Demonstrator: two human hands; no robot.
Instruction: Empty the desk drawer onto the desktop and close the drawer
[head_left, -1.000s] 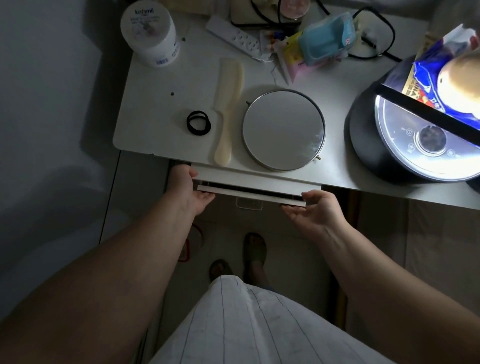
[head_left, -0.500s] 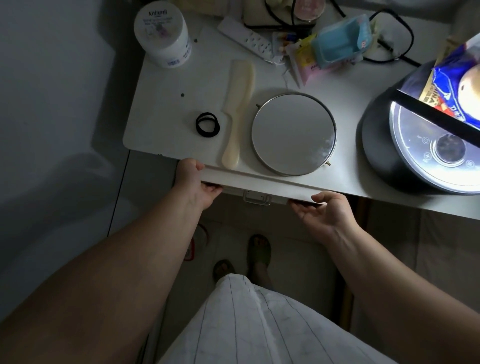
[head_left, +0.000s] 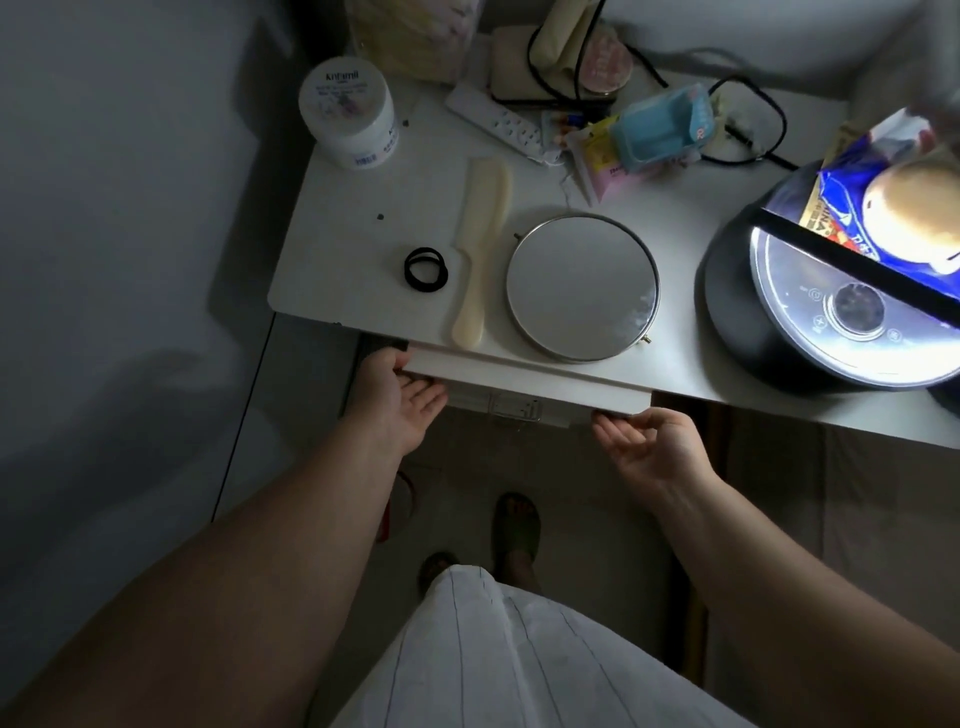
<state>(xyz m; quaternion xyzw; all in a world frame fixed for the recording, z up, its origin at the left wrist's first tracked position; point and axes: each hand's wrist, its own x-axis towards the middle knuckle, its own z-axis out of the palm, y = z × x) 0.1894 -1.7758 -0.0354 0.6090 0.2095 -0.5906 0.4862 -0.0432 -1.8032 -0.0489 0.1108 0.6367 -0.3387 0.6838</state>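
We press the drawer (head_left: 524, 387) nearly flush under the near desk (head_left: 363, 218) edge, left hand (head_left: 397, 402) and right hand (head_left: 652, 447) open-palmed at either corner, gripping nothing, so it slides straight.

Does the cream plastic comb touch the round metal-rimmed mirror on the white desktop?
Apart. The head view shows a strip of bare white desktop between the cream plastic comb and the round metal-rimmed mirror along the comb's whole length.

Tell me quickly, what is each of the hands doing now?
Left hand: open, palm against the left end of the drawer front, holding nothing.
Right hand: open, fingertips at its right end, holding nothing.
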